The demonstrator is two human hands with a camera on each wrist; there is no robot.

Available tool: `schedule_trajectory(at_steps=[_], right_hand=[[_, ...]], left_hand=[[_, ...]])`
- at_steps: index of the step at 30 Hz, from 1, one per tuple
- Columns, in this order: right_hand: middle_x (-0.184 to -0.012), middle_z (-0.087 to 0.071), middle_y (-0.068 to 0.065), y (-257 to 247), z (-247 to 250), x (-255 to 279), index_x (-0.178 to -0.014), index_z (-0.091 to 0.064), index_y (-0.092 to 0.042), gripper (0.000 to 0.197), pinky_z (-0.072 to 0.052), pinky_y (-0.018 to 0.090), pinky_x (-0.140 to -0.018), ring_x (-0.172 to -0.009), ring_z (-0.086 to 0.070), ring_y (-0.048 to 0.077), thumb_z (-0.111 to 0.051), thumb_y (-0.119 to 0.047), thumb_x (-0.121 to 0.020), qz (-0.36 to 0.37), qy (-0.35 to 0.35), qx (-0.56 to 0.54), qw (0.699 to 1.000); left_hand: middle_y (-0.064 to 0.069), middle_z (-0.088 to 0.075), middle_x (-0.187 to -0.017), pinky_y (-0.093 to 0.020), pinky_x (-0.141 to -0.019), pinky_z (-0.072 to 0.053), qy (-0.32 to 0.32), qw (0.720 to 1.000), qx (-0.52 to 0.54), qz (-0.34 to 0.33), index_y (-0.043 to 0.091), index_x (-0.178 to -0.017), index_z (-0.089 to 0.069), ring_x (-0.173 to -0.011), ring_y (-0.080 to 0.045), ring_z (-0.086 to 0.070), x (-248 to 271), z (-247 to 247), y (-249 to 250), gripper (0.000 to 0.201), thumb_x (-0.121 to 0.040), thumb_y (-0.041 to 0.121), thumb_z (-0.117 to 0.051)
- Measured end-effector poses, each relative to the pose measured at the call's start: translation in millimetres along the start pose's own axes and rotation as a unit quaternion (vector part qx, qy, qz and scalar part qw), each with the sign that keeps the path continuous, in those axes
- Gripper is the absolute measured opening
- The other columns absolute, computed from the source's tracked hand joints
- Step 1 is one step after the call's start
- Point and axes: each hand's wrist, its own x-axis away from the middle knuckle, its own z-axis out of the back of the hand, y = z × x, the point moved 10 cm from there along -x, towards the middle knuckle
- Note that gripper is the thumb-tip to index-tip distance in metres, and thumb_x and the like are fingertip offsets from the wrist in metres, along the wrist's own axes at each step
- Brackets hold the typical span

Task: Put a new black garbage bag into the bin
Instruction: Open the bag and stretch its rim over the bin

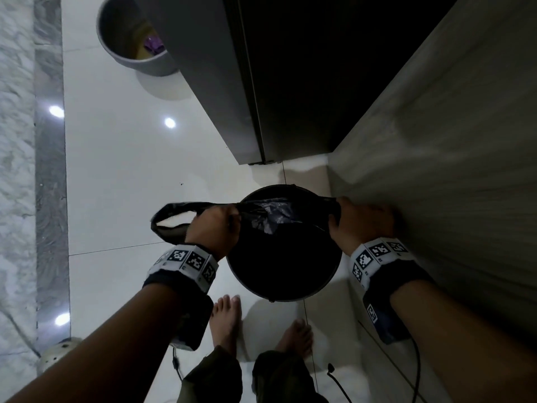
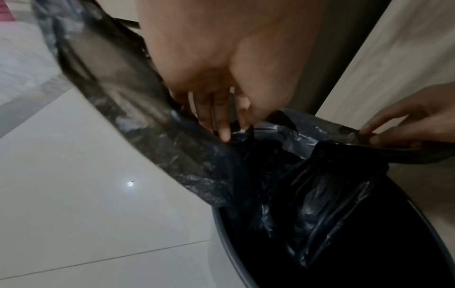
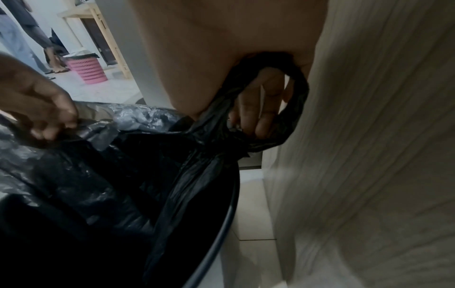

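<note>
2 hands are closed on the crinkled black plastic garbage bag (image 1: pixel 268 216), which is stretched over the mouth of the round dark bin (image 1: pixel 283 296) on the white tiled floor (image 1: pixel 122 175). One handle loop is gripped by the left hand (image 1: pixel 216 225), the other by the right hand (image 1: pixel 359 222).

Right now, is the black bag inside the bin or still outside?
Partly inside: the black bag hangs into the bin, while both hands hold its handles above the rim.
</note>
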Motion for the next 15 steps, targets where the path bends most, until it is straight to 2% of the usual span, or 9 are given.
schedule_trajectory(at_steps=[3,5,8,9,11,13,15], right_hand=[[-0.097,-0.07,0.013,0.6,-6.0,-6.6,-0.119,-0.052,-0.017,0.034,-0.038,0.036,-0.075,-0.09,-0.066,0.032,-0.043,-0.037,-0.094,-0.003,-0.021,-0.039,0.999],[-0.106,-0.068,0.015,0.2,-13.6,-11.8,-0.132,-0.038,-0.019,0.04,-0.041,0.036,-0.071,-0.094,-0.065,0.034,-0.044,-0.035,-0.096,-0.008,-0.057,-0.077,0.995],[-0.121,-0.061,0.016,-5.5,-22.4,-18.0,-0.144,-0.021,-0.029,0.052,-0.047,0.041,-0.079,-0.103,-0.062,0.036,-0.043,-0.033,-0.097,0.012,-0.089,-0.113,0.989],[-0.125,-0.059,0.015,-6.6,-25.5,-19.9,-0.144,-0.021,-0.033,0.051,-0.049,0.042,-0.081,-0.104,-0.061,0.036,-0.041,-0.034,-0.097,0.021,-0.096,-0.117,0.988],[-0.128,-0.058,0.012,-6.8,-31.0,-24.2,-0.138,-0.033,-0.034,0.042,-0.052,0.044,-0.083,-0.103,-0.062,0.035,-0.039,-0.037,-0.097,0.036,-0.093,-0.128,0.987],[-0.123,-0.059,0.01,-5.1,-33.0,-29.2,-0.12,-0.05,-0.029,0.028,-0.053,0.042,-0.079,-0.098,-0.062,0.032,-0.041,-0.037,-0.096,0.045,-0.067,-0.152,0.985],[-0.117,-0.059,0.009,-1.3,-33.3,-33.9,-0.104,-0.056,-0.023,0.02,-0.05,0.036,-0.073,-0.092,-0.062,0.031,-0.045,-0.037,-0.094,0.041,-0.036,-0.173,0.983]], left_hand=[[-0.018,-0.068,-0.091,-0.041,-0.072,-0.045,0.049,0.999,-0.001,0.007,0.009,-0.094,-0.057,-0.086,-0.04,-0.063,-10.4,8.9,-8.8,0.019,-0.091,0.023,-0.045],[-0.017,-0.065,-0.094,-0.043,-0.069,-0.048,0.06,0.997,0.041,-0.019,0.009,-0.096,-0.051,-0.087,-0.038,-0.061,-15.0,10.2,-9.2,0.014,-0.09,0.021,-0.049],[-0.018,-0.056,-0.104,-0.044,-0.067,-0.047,0.069,0.994,0.058,-0.062,0.008,-0.11,-0.044,-0.083,-0.036,-0.057,-20.1,10.3,-7.2,0.026,-0.087,0.013,-0.054],[-0.018,-0.054,-0.108,-0.045,-0.066,-0.048,0.073,0.993,0.059,-0.07,0.008,-0.117,-0.043,-0.08,-0.036,-0.057,-22.6,10.3,-7.6,0.033,-0.086,0.011,-0.056],[-0.017,-0.05,-0.116,-0.046,-0.063,-0.051,0.073,0.992,0.053,-0.087,0.013,-0.123,-0.041,-0.078,-0.037,-0.058,-26.4,8.8,-7.5,0.041,-0.085,0.011,-0.057],[-0.016,-0.047,-0.124,-0.047,-0.059,-0.053,0.064,0.991,0.042,-0.111,0.017,-0.119,-0.039,-0.083,-0.039,-0.06,-29.4,3.9,-8.3,0.04,-0.083,0.014,-0.056],[-0.017,-0.043,-0.137,-0.044,-0.054,-0.052,0.046,0.991,0.029,-0.124,0.019,-0.116,-0.037,-0.077,-0.04,-0.064,-31.6,-3.3,-11.3,0.039,-0.082,0.015,-0.056]])
